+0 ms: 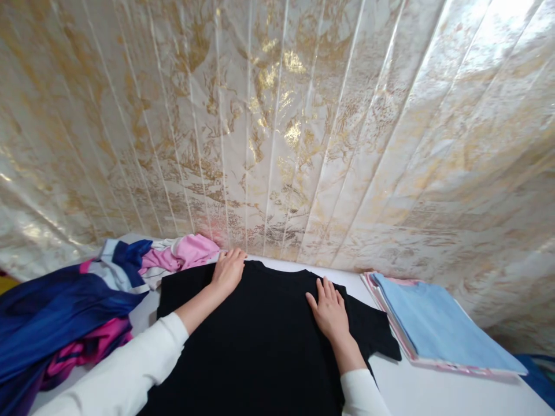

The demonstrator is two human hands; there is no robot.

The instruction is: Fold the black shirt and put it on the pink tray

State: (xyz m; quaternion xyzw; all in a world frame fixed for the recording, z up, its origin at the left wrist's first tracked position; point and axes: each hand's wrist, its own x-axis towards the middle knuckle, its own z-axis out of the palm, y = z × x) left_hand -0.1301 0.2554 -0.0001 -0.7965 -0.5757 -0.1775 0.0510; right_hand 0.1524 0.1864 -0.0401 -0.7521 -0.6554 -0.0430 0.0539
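Observation:
A black T-shirt point(264, 341) lies spread flat on the white table point(437, 393), its collar toward the wall. My left hand point(228, 270) rests on the shirt's left shoulder near the collar, fingers together and flat. My right hand point(329, 309) lies flat on the right shoulder, fingers stretched out and slightly apart. Both arms wear white sleeves. Neither hand grips anything.
A heap of unfolded clothes point(65, 323) in blue, pink and white sits at the left. A stack of folded garments point(437, 323) with a light blue one on top lies at the right. A shiny white-and-gold panelled wall point(277, 127) stands right behind the table.

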